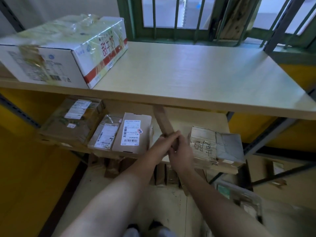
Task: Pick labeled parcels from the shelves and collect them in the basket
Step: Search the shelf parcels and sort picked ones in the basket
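A long, narrow brown cardboard parcel (162,120) lies on the middle shelf (213,119), its far end under the top board. Both hands grip its near end: my left hand (165,141) from the left, my right hand (182,151) from the right and slightly nearer. Left of it lie flat labeled parcels: one with a white barcode label (132,134), a smaller one (104,136) and a bigger one (73,120). To the right sits a worn cardboard box with handwriting (205,147). A grey basket (239,194) stands low on the right, partly hidden by my right forearm.
The top shelf board (188,74) carries a large white milk carton box (65,48) at the left. Behind it is a green barred window (179,19). More brown parcels (160,173) stand upright on the lowest level. Yellow wall panels flank the metal rack.
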The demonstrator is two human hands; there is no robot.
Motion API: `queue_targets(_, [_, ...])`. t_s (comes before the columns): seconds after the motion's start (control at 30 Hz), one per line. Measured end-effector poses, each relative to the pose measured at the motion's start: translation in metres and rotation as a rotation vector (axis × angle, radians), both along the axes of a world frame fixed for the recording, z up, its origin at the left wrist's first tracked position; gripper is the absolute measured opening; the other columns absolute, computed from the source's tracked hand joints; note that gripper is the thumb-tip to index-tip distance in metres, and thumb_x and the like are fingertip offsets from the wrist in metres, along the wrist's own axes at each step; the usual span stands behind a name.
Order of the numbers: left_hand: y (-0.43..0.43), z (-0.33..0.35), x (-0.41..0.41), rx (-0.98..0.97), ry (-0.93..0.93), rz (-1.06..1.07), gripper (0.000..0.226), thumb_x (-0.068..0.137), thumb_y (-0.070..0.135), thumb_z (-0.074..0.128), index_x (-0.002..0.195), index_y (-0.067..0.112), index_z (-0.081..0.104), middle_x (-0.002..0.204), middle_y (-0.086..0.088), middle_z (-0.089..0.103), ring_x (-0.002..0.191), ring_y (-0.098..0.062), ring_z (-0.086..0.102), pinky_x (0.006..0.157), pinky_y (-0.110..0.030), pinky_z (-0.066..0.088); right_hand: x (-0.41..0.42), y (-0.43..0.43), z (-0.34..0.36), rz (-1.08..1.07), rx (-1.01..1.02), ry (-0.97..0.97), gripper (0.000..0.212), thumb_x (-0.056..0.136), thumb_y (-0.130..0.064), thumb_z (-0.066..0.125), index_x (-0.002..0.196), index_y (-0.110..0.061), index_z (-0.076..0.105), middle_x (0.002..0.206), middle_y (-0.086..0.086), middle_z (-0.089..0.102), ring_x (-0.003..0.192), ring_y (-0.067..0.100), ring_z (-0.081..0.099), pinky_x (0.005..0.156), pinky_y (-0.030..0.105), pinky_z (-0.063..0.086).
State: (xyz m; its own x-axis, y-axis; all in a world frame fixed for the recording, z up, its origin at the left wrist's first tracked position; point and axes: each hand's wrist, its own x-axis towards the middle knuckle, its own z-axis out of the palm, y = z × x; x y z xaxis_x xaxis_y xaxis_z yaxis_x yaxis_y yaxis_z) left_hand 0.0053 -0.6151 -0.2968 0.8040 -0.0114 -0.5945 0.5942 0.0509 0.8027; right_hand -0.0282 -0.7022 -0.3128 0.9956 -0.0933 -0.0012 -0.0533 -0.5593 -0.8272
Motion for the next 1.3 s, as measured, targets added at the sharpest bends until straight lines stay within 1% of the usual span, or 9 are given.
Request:
queue_targets(0.17, [0.01,-0.011,-0.014,0.142,-0.154,0.291,0.038,0.088,0.027,0.061,0.125,0.021,0.053,0.106,0.0,0.068,0.092,-0.019,0.067,0.084,-0.034,0.057,-0.025,0.008,-0.009,0.149,0.059,-0.038,0.048,0.091,-0.018,0.064,0.138,-0.019,0.056,0.117,-0.004,0.07,0.1,0.005,0.063,0.083,0.01,0.044])
queue_targets(0.33, [0.035,-0.014,-0.021,0.042,-0.109,0.208,0.048,0.093,0.023,0.058,0.138,0.028,0.043,0.122,-0.001,0.065,0.103,-0.022,0.067,0.092,-0.046,0.057,-0.02,-0.004,-0.015,-0.025,0.081,-0.011,0.026,0.101,-0.027,0.047,0.124,-0.03,0.058,0.114,-0.007,0.064,0.1,0.009,0.063,0.087,0.039,0.057])
queue_targets(0.43, [0.044,-0.012,-0.024,0.038,-0.138,0.158,0.042,0.099,0.024,0.052,0.138,0.036,0.042,0.119,0.001,0.066,0.101,-0.021,0.069,0.09,-0.046,0.058,-0.012,-0.012,-0.01,-0.129,0.136,0.079,0.034,0.103,-0.024,0.045,0.136,-0.026,0.051,0.116,-0.005,0.061,0.104,0.015,0.061,0.088,0.038,0.054])
queue_targets(0.5, [0.05,-0.01,-0.026,0.044,-0.154,0.139,0.037,0.101,0.024,0.048,0.132,0.043,0.042,0.114,0.005,0.066,0.1,-0.02,0.069,0.087,-0.043,0.059,-0.008,-0.013,-0.007,-0.171,0.316,0.207,0.045,0.104,-0.026,0.045,0.149,-0.021,0.039,0.125,0.001,0.059,0.109,0.017,0.06,0.091,0.038,0.054])
queue_targets(0.63, [0.061,-0.009,-0.029,0.083,-0.193,0.078,0.039,0.103,0.025,0.044,0.129,0.052,0.038,0.112,0.01,0.063,0.102,-0.017,0.066,0.088,-0.041,0.059,-0.009,-0.005,-0.008,-0.231,0.669,0.335,0.037,0.104,-0.025,0.046,0.14,-0.021,0.053,0.124,0.006,0.065,0.106,0.022,0.067,0.096,0.046,0.055])
queue_targets(0.87, [0.062,-0.018,-0.032,0.275,-0.221,-0.05,0.042,0.103,0.037,0.044,0.144,0.033,0.039,0.129,0.005,0.06,0.11,-0.016,0.063,0.096,-0.041,0.054,-0.019,-0.001,-0.016,-0.226,0.601,0.263,0.041,0.106,-0.023,0.041,0.145,-0.028,0.048,0.125,0.001,0.064,0.1,0.008,0.064,0.074,0.023,0.053])
queue_targets(1.03, [0.07,-0.018,-0.029,0.555,-0.277,-0.141,0.039,0.101,0.035,0.048,0.135,0.015,0.055,0.121,-0.003,0.065,0.099,-0.013,0.059,0.081,-0.029,0.052,-0.022,-0.005,-0.024,-0.28,0.601,0.287,0.041,0.106,-0.024,0.041,0.146,-0.024,0.045,0.121,0.001,0.062,0.091,0.002,0.061,0.06,0.013,0.048])
queue_targets(1.2, [0.128,-0.027,-0.011,0.931,-0.335,0.083,0.03,0.098,0.021,0.054,0.125,0.011,0.062,0.119,-0.01,0.064,0.105,-0.023,0.06,0.088,-0.038,0.054,-0.016,-0.005,-0.035,-0.344,0.575,0.301,0.04,0.105,-0.025,0.041,0.145,-0.025,0.047,0.123,0.002,0.064,0.107,0.021,0.065,0.091,0.043,0.057])
queue_targets(1.3, [0.161,-0.034,0.003,0.997,-0.058,0.087,0.041,0.095,0.028,0.06,0.13,0.008,0.052,0.126,-0.015,0.057,0.112,-0.031,0.057,0.093,-0.043,0.052,-0.012,-0.001,-0.042,-0.345,0.533,0.357,0.048,0.104,-0.029,0.043,0.152,-0.025,0.038,0.144,0.007,0.053,0.119,0.021,0.058,0.092,0.041,0.055])
